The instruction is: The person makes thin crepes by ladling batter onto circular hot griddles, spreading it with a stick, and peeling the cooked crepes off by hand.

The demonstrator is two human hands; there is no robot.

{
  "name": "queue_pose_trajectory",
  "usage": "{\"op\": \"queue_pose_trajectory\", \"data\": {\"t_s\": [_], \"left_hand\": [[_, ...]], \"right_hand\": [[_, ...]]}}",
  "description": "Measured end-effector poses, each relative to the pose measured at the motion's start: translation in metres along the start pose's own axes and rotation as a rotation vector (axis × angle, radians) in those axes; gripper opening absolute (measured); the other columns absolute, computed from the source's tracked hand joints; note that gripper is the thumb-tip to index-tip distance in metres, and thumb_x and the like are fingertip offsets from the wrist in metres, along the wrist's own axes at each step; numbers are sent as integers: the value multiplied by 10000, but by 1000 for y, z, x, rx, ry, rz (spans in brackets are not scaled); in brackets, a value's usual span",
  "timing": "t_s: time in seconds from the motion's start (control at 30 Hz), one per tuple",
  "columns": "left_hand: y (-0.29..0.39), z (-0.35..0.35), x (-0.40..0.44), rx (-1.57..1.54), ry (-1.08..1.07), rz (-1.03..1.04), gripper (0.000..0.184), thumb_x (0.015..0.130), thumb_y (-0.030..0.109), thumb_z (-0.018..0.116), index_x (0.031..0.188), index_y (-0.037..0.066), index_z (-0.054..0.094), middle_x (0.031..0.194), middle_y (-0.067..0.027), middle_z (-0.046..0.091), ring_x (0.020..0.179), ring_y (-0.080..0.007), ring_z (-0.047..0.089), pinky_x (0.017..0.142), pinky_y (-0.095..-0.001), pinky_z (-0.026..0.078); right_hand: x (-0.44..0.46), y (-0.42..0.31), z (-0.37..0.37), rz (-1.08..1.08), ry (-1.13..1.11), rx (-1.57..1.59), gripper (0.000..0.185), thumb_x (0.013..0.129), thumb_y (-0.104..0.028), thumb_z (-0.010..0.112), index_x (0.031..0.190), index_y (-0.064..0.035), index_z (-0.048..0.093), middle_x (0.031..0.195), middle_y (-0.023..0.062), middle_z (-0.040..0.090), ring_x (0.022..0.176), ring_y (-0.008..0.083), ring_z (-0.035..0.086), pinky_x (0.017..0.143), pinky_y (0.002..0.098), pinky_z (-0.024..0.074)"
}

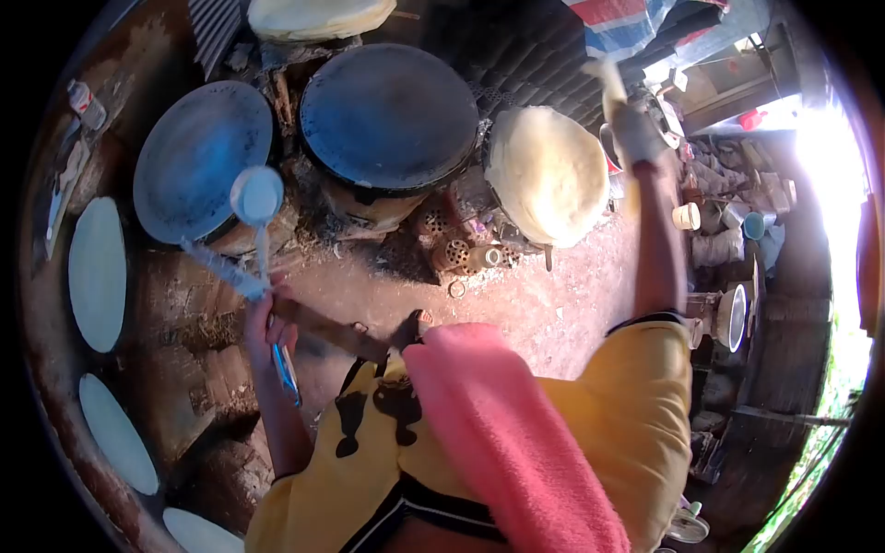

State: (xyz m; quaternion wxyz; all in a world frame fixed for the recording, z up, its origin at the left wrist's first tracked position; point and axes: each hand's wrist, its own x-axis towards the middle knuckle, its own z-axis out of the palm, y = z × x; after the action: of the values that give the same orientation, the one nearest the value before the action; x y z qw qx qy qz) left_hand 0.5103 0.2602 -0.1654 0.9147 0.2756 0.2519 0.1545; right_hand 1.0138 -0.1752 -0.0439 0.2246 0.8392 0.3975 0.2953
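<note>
My left hand point(279, 306) is closed around the handle of a ladle point(257, 195), whose bowl holds white batter above the edge of the left round griddle point(198, 161). A long flat wooden stick point(323, 327) with a whitish, coated end also runs through this hand. Out to the right, my right hand point(638, 136) is blurred and seems to wear a grey glove. A pale, long thing point(607, 83) sticks out beyond it, too smeared to name. Beside that hand lies a stack of thin round flatbreads point(550, 175).
A second dark griddle point(389, 115) stands on a clay stove at the centre. More flatbreads point(321, 17) are stacked at the back. Pale oval sheets point(97, 275) line the left wall. Pots and a white basin point(733, 318) crowd the right side. A pink towel point(512, 424) hangs over my front.
</note>
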Motion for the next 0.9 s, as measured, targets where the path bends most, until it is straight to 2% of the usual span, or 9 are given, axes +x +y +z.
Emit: {"op": "queue_pose_trajectory", "data": {"t_s": [0.03, 0.07, 0.17, 0.33, 0.43, 0.5, 0.7, 0.8, 0.9], "left_hand": [[1, -1, -5, 18, 41, -2, 310, 956, 174, 426, 1212, 6, 481, 924, -53, 573, 387, 30, 290, 331, -140, 262], [2, -2, -8, 38, 80, -2, 310, 955, 174, 426, 1213, 11, 485, 924, -46, 573, 386, 32, 287, 330, -140, 258], [5, -5, -17, 108, 189, 5, 333, 963, 192, 410, 1244, 19, 455, 939, -26, 572, 382, 32, 271, 328, -141, 250], [8, -35, -35, 96, 123, 78, 350, 967, 194, 404, 1270, 17, 419, 963, -37, 570, 387, 27, 262, 325, -148, 241], [-1, -39, -56, 124, 118, 116, 368, 964, 194, 411, 1286, 17, 407, 1003, -46, 576, 400, 20, 282, 342, -154, 255], [-27, -60, -68, 100, 141, 148, 386, 955, 201, 430, 1296, 22, 401, 1026, -49, 578, 402, 14, 310, 353, -153, 269], [-123, -10, -138, 52, 598, 447, 296, 889, 161, 564, 1157, 81, 469, 786, -14, 522, 582, -105, 479, 510, -233, 397], [-156, -7, -206, -241, 646, 672, 253, 916, 148, 520, 1119, 46, 409, 749, -49, 508, 461, -73, 373, 396, -213, 321], [-202, -14, -317, -387, 864, 852, 282, 910, 111, 489, 1163, 16, 407, 843, -96, 580, 457, -70, 371, 394, -210, 314]], "right_hand": [[-10, -39, 17, 44, 5, -82, 279, 896, -269, 403, 826, -80, 595, 804, 141, 640, 655, 302, 630, 566, 416, 500], [-6, -98, 21, 528, -209, 152, 307, 919, -298, 364, 930, -97, 596, 805, 134, 643, 650, 305, 632, 569, 418, 501], [-27, -214, 73, 774, -628, 479, 317, 917, -267, 367, 1151, -101, 502, 1082, 235, 572, 980, 367, 585, 841, 453, 464], [-22, -238, 20, 709, -814, 477, 632, 822, -311, 530, 1370, -102, 294, 1229, 234, 487, 1104, 342, 525, 855, 409, 458], [5, -257, -39, 631, -578, 348, 681, 806, -394, 563, 1349, -69, 310, 1265, 244, 454, 1108, 358, 516, 899, 410, 440], [21, -285, -87, 471, -485, 933, 750, 804, -392, 588, 1379, -43, 258, 1284, 238, 451, 1122, 358, 507, 922, 409, 429], [-39, -452, -243, -1199, -389, 1826, 901, 757, -218, 691, 1445, -53, 132, 1368, 217, 382, 1196, 279, 463, 967, 340, 401], [-102, -517, -267, -1146, -911, 1734, 673, 832, -134, 602, 1400, -31, 255, 1285, 163, 447, 1077, 223, 512, 903, 308, 435], [-137, -554, -307, -1178, -1096, 1917, 371, 889, -135, 524, 1232, -24, 437, 823, 38, 522, 666, 142, 529, 562, 251, 440]]}}
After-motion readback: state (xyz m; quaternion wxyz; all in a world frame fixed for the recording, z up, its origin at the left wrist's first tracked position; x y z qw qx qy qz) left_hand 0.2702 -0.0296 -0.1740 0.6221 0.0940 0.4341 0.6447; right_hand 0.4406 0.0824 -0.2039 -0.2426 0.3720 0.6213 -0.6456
